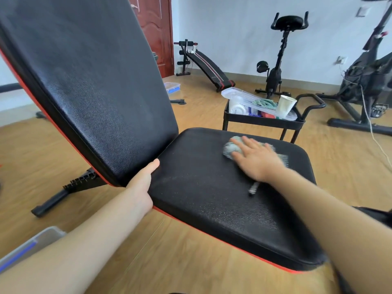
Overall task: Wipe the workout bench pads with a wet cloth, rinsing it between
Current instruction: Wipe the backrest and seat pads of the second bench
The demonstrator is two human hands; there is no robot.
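A black workout bench stands before me, its seat pad [212, 198] flat and its back pad [95, 77] raised at a steep tilt. My right hand [254, 158] lies flat with straight fingers on a grey-green cloth [230, 147], pressing it onto the far part of the seat pad. The cloth's frayed edge sticks out on both sides of the hand. My left hand [142, 183] grips the left edge of the seat pad at the joint between the pads, thumb on top.
A black cart [263, 120] behind the bench carries a clear plastic box, a paper cup [285, 106] and another cloth. An exercise bike [275, 60], a sit-up bench [203, 64] and a spin bike [364, 81] stand by the wall. Plastic containers [172, 87] sit on the wooden floor.
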